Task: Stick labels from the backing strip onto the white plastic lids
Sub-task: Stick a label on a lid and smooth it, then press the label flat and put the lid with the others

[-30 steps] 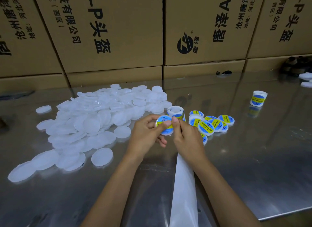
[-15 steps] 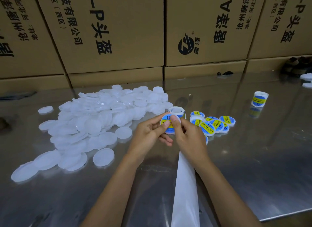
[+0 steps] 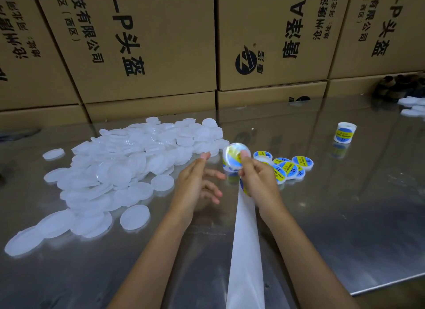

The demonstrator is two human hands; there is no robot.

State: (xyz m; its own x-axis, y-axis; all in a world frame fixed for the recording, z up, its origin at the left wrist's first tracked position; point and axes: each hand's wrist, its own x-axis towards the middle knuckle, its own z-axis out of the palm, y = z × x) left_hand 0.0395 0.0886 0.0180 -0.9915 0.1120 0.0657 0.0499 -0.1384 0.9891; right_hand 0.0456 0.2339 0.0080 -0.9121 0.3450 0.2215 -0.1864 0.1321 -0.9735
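While blurred, right-hand lid (image 3: 235,158) label unreadable

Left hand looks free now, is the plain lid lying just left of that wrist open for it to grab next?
Probably yes. The left hand holds nothing, its fingers spread. The plain lid lies flat beside it at the pile's edge, uncovered, with bare table between. The right hand holds the labelled lid well clear.

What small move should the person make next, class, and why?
Probably set the labelled lid down with the finished lids. The right hand pinches it just beside that group, blue and yellow showing through, while the left hand is open and free for a blank lid.
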